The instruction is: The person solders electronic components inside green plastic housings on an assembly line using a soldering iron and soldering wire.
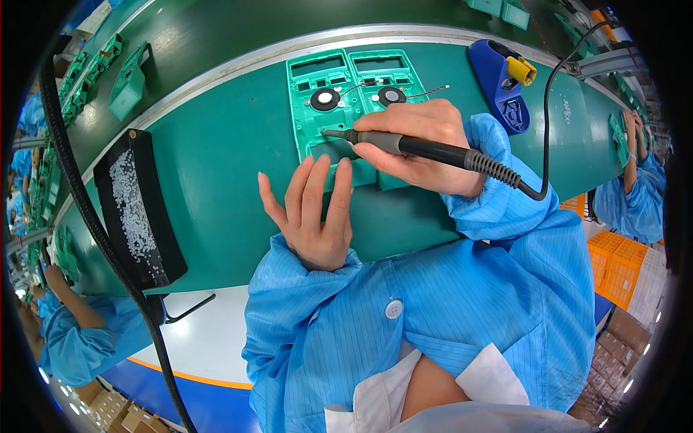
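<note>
Two green plastic housings lie side by side on the green mat, each with a round black speaker fitted in it. Thin wires run from the speakers. My right hand grips a soldering iron like a pen, its tip pointing left onto the lower part of the left housing. A coiled strain relief and black cord trail from its back end. My left hand rests with fingers spread, fingertips at the lower edge of the left housing. Part of the right housing is hidden behind my right hand.
A blue iron stand with a yellow sponge holder is at the upper right. On the left sits a black tray of small clear pieces. Loose pieces lie far right. Beyond a metal rail runs a belt with green parts. Co-workers sit at both sides.
</note>
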Available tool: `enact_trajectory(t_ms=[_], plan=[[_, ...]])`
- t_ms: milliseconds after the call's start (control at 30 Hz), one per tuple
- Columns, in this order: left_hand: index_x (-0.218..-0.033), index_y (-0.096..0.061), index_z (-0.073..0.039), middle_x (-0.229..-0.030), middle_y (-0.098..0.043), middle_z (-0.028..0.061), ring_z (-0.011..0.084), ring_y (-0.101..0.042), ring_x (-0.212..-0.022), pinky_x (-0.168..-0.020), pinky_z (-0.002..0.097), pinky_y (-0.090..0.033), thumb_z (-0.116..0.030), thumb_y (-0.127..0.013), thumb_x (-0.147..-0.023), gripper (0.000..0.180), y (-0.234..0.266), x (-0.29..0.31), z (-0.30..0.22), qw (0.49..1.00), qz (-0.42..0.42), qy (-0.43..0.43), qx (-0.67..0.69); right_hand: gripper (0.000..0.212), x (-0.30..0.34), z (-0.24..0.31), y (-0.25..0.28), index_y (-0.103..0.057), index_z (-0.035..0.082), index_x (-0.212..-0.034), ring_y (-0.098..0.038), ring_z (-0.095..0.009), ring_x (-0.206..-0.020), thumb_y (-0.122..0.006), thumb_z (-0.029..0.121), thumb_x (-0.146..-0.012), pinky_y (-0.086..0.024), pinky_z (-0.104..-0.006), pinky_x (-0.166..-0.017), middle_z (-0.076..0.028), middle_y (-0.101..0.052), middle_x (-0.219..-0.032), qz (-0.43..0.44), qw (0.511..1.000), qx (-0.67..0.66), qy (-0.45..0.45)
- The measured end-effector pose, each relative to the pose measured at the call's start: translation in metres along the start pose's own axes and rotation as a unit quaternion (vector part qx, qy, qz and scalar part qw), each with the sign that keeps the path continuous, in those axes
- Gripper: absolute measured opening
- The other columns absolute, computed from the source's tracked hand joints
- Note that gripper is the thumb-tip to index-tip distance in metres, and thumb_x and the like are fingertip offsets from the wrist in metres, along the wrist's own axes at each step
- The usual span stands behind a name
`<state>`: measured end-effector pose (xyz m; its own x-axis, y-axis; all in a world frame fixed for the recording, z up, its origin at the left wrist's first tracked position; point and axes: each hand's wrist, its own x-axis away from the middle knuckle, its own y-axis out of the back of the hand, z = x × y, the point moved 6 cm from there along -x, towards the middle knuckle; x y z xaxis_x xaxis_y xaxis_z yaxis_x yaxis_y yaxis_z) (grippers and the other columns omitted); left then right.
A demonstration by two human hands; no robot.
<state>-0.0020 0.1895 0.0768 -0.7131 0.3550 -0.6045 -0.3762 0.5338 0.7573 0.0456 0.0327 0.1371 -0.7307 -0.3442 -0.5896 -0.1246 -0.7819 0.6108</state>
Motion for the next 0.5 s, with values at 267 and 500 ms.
enact_trajectory(t_ms=[267, 500], plan=[[-0.119, -0.068, -0.015, -0.122, -0.061, 0.0054, 0.0218, -0.059, -0.115, -0.113, 0.0628, -0.021, -0.011, -0.065, -0.087, 0.033, 0.0, 0.0, 0.0, 1.0, 0.0, 0.001, 0.002, 0.024, 0.001, 0.001, 0.002, -0.072, 0.002, -0.094, -0.065, -0.022, -0.057, -0.082, 0.009, -0.073, -0.05, -0.0295, -0.05, -0.008, -0.068, -0.072, -0.004, 1.0, 0.003, 0.003], [-0.123, -0.066, -0.012, -0.125, -0.059, 0.0066, 0.0253, -0.055, -0.12, -0.115, 0.0561, -0.02, -0.015, -0.072, -0.083, 0.04, 0.003, -0.001, -0.003, 1.0, 0.011, -0.013, -0.007, 0.019, 0.0, 0.004, 0.033, -0.072, 0.003, -0.09, -0.068, -0.024, -0.063, -0.08, 0.014, -0.076, -0.054, -0.0304, -0.057, -0.01, -0.072, -0.08, -0.054, 0.997, 0.03, -0.046]])
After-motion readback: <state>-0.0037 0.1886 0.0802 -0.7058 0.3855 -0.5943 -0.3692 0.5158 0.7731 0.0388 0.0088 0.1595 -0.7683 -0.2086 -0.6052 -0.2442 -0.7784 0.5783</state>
